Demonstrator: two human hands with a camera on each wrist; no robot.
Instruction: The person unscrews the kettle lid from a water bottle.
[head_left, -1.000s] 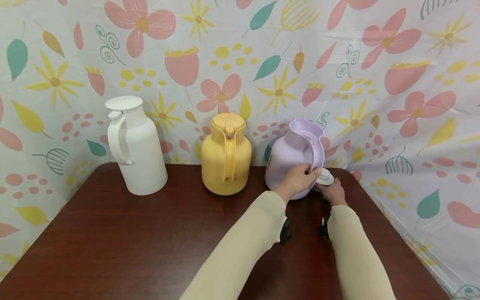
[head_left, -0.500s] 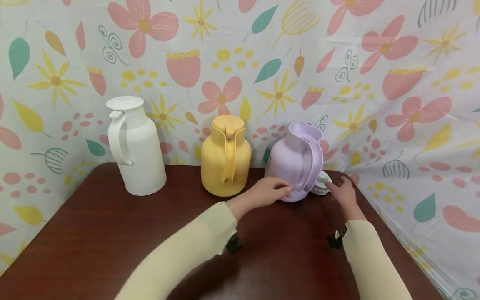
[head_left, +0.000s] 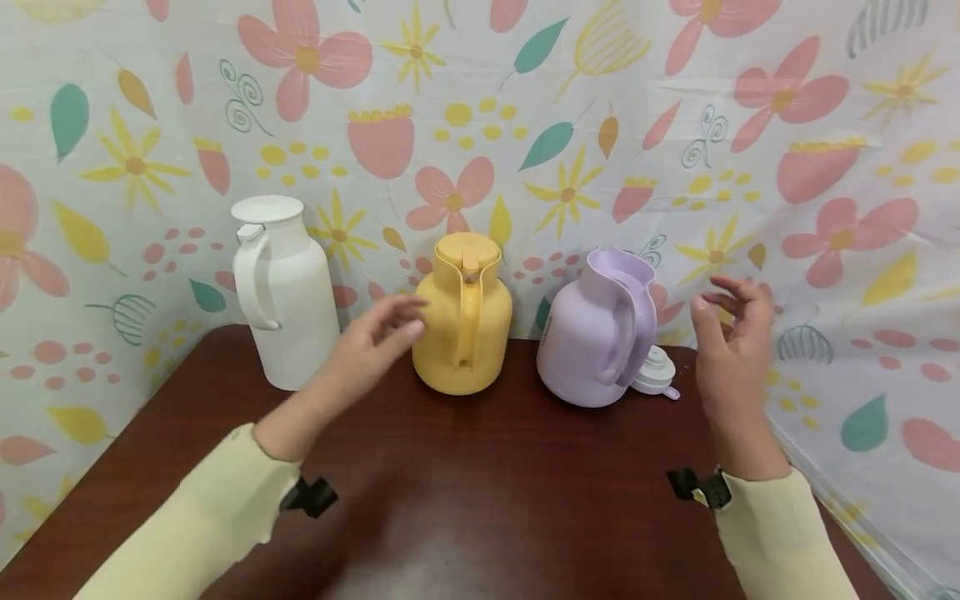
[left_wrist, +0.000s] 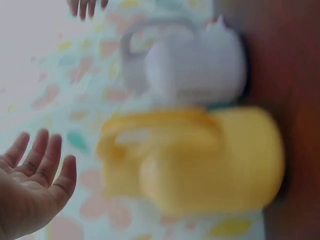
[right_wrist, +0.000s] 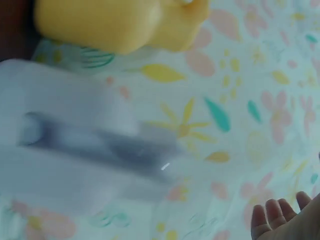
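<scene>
My left hand [head_left: 371,337] is raised in front of the table, nearest to the yellow thermos jug [head_left: 462,333], with relaxed fingers and nothing in them. In the left wrist view its fingers spread loosely beside the blurred yellow jug [left_wrist: 200,165]. To the right, my right hand [head_left: 735,350] is lifted with loosely bent fingers, holding nothing. The lilac thermos jug [head_left: 581,342] stands without a lid, its handle facing forward and right. A pale stopper lid [head_left: 656,372] with a small lilac tab lies on the table just right of that jug.
A tall white thermos jug [head_left: 292,292] stands at the back left, partly behind my left forearm. The jugs form a row along the back of the dark red-brown table [head_left: 480,500]. A flower-patterned curtain [head_left: 480,108] hangs close behind and along the right.
My left hand has let go of the lilac jug's handle and swung left. My right hand has left the lid on the table and risen to the right.
</scene>
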